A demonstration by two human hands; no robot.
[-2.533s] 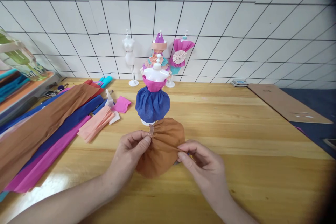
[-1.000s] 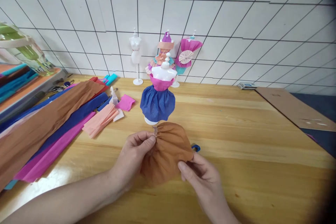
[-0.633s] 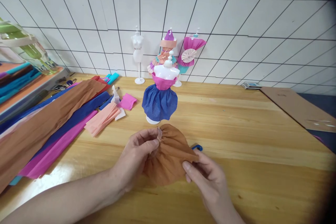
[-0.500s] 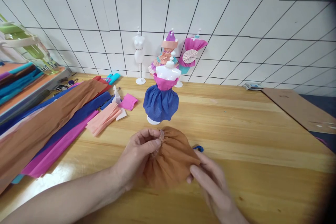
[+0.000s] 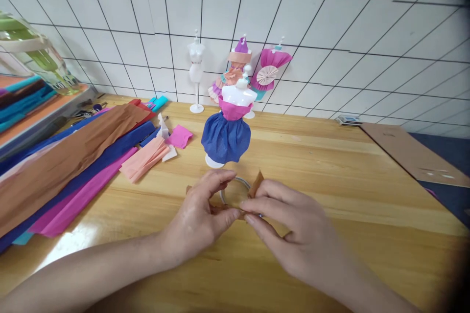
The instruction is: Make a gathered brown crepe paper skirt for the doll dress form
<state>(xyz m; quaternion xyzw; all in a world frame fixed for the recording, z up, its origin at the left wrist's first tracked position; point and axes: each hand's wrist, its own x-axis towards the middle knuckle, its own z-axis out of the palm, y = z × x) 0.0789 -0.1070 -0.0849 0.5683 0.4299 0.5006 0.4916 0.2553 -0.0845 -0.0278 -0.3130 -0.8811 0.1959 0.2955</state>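
Observation:
My left hand [image 5: 198, 217] and my right hand [image 5: 297, 234] meet low over the wooden table [image 5: 330, 166], fingertips pinched together. They close on a gathered brown crepe paper piece [image 5: 256, 185], which they mostly hide; one corner sticks up by my right index finger. A clear ring like a tape roll [image 5: 235, 191] shows between the hands. Just behind stands a small white mannequin in a pink top and blue paper skirt [image 5: 226, 137].
Long crepe paper strips in brown, blue and pink [image 5: 69, 166] lie at the left, with peach [image 5: 145, 159] and pink [image 5: 179, 136] scraps. By the tiled wall stand a bare mannequin [image 5: 196, 66] and two dressed ones [image 5: 268, 71]. Brown cardboard [image 5: 407, 151] lies at the right.
The fanned brown paper has been brought down and bunched under both hands. My right hand moved left to meet my left. A clear ring now shows between them.

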